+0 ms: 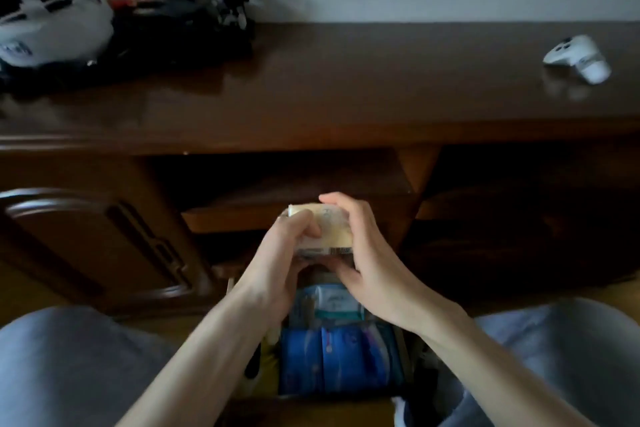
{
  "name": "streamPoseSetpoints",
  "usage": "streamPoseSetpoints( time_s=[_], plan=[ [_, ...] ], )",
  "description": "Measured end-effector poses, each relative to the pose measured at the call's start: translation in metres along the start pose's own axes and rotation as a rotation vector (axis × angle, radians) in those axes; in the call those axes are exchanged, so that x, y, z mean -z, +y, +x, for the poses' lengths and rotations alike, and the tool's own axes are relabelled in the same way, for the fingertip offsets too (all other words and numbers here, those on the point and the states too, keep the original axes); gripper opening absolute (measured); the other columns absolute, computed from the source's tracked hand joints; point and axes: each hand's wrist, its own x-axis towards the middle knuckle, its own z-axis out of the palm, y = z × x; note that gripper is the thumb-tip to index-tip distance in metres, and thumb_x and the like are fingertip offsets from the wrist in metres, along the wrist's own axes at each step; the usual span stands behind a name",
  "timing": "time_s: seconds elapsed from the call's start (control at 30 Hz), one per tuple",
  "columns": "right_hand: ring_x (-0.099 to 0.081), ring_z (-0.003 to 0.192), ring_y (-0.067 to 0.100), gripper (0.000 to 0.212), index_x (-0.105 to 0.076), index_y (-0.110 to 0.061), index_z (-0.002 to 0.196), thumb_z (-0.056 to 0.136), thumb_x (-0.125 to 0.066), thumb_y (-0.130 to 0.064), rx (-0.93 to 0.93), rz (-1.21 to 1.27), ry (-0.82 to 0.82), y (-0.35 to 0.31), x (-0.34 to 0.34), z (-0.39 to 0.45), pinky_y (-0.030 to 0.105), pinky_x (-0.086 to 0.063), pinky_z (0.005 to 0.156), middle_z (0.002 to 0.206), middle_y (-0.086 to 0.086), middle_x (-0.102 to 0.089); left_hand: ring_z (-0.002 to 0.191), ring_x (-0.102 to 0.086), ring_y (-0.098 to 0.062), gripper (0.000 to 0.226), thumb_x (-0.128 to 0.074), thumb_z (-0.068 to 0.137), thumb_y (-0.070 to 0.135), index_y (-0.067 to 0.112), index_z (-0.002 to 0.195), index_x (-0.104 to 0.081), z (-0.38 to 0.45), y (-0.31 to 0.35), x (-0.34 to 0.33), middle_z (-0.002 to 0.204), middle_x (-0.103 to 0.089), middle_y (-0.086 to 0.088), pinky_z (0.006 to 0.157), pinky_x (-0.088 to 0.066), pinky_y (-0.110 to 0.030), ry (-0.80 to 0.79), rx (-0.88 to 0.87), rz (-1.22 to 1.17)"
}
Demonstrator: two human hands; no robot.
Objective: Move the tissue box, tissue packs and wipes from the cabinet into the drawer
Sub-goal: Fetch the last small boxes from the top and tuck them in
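Both hands hold a pale yellow tissue pack (334, 227) in front of the open cabinet shelf (228, 215). My left hand (277, 253) grips its left end and my right hand (360, 253) wraps its right side and underside. Below them the open drawer (311, 407) holds a light blue wipes pack (327, 303) and blue tissue packs (341, 359) side by side. The inside of the cabinet is dark and I cannot tell what lies in it.
A dark wooden cabinet top (346, 80) carries a white controller (578, 57) at the right and a white headset (48, 24) with black gear at the left. The cabinet door (97, 239) stands open to the left. My grey-clad knees (69, 367) flank the drawer.
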Motion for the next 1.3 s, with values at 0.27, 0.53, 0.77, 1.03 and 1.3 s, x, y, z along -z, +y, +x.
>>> streamPoseSetpoints(
  time_s=[0.27,0.53,0.77,1.03,1.3],
  plan=[
    [-0.067,0.109,0.025,0.036,-0.059,-0.028,0.127,0.096,-0.06,-0.047,-1.103,0.771,-0.068,0.099,-0.122,-0.024,0.042,-0.054,0.099,0.124,0.011,-0.066,0.092,-0.068,-0.029,0.068,-0.051,0.077,-0.007,0.039,0.126,-0.062,0.037,-0.149,0.072,0.119,-0.063,-0.015,0.071,-0.058,-0.037,0.223,0.228,-0.054],
    [-0.055,0.122,0.023,0.047,-0.044,-0.02,0.144,0.102,-0.051,-0.041,-1.098,0.621,-0.297,0.162,-0.192,-0.03,0.046,-0.045,0.108,0.138,0.001,-0.051,0.082,-0.06,-0.019,0.027,-0.05,0.095,0.004,0.019,0.114,-0.06,0.074,-0.213,0.11,0.097,-0.063,-0.008,0.059,-0.052,-0.023,0.497,0.37,-0.062],
    [-0.058,0.112,0.025,0.052,-0.044,-0.017,0.131,0.096,-0.058,-0.053,-1.128,0.264,-0.07,0.23,-0.219,0.023,0.035,-0.048,0.085,0.127,0.007,-0.056,0.116,-0.057,-0.02,0.036,-0.059,0.093,0.019,0.019,0.128,-0.055,0.101,-0.214,0.185,0.123,-0.06,-0.001,0.097,-0.046,-0.036,0.678,0.157,0.368],
    [-0.052,0.077,0.003,0.06,-0.061,-0.007,0.131,0.082,-0.081,-0.036,-1.168,0.244,0.075,0.275,-0.266,0.047,0.014,-0.038,0.065,0.103,-0.001,-0.063,0.133,-0.04,-0.031,0.051,-0.064,0.087,0.023,0.015,0.136,-0.057,0.106,-0.241,0.211,0.14,-0.051,-0.009,0.11,-0.036,-0.046,0.493,0.059,1.071],
    [-0.052,0.126,0.031,0.043,-0.052,-0.013,0.141,0.107,-0.037,-0.035,-1.096,-0.005,-0.367,0.28,-0.303,0.075,0.045,-0.04,0.107,0.143,0.013,-0.051,0.155,-0.009,-0.025,0.082,-0.056,0.084,0.007,0.012,0.157,-0.022,0.093,-0.263,0.233,0.17,0.0,0.002,0.12,-0.03,-0.042,0.361,0.092,1.075]
  ],
)
